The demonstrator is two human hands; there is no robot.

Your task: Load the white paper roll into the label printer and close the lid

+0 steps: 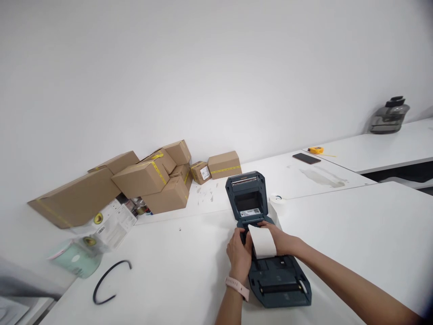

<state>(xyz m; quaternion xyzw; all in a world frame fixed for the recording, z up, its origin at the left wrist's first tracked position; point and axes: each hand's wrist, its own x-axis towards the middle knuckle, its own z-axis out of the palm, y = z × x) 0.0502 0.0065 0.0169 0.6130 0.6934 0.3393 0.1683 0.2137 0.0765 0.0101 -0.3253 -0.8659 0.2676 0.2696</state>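
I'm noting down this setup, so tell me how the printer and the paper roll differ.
Colour: the printer is dark blue-grey; the paper roll is white. Size: the printer is much larger than the paper roll. Pose: the printer lies open on the table, while the paper roll is between the left hand and right hand. Both are right at the hands.

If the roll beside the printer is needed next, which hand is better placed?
The right hand, probably: it is nearer the roll, which sits on its side of the printer. The left hand is across the paper, farther off.
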